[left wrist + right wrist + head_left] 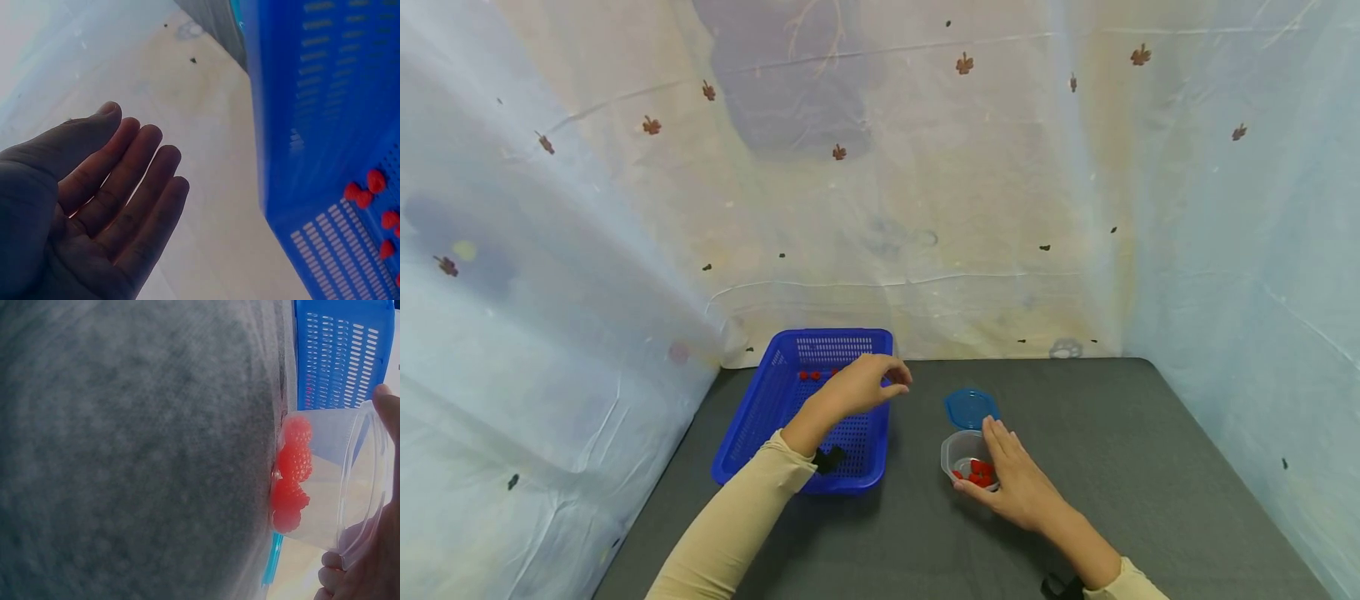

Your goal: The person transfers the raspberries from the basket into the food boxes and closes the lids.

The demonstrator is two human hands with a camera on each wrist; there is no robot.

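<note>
My left hand (pixel 865 385) hovers over the right rim of a blue perforated plastic basket (pixel 835 332). In the left wrist view its fingers are loosely bent, with nothing in them. Several red raspberries (pixel 376 181) lie inside the basket near its far end; the forearm hides part of it. With thumb and fingers spread around the rim, my right hand (pixel 1018 479) holds a clear plastic tub (pixel 325 444) that stands upright on the table. Several raspberries (pixel 294 465) sit on the tub's bottom.
A blue lid (pixel 970 407) lies flat just behind the tub. Dark grey cloth covers the table (pixel 1112 433). Pale printed sheeting (pixel 925 208) hangs behind the table and along both sides. A dark wrist strap (pixel 829 460) sits at the left wrist.
</note>
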